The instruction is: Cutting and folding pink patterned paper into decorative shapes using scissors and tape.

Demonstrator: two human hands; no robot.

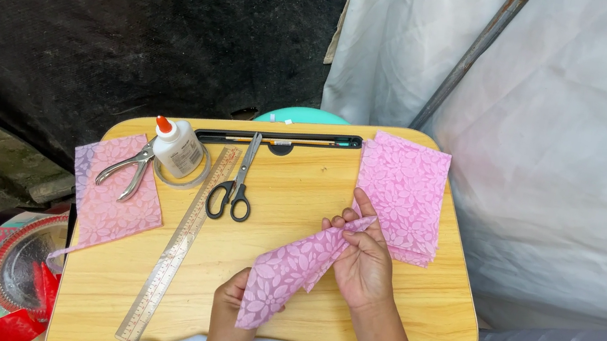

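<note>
The wooden table holds a stack of pink paper, a ruler, scissors and a glue bottle. Both hands pinch one folded pink strip above the table. The left hand grips its low end, the right hand its top. Pulling too hard could tear it or make the fold go crooked.

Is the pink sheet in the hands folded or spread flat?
Folded: the pink sheet forms a doubled strip, held between left hand and right hand.
</note>
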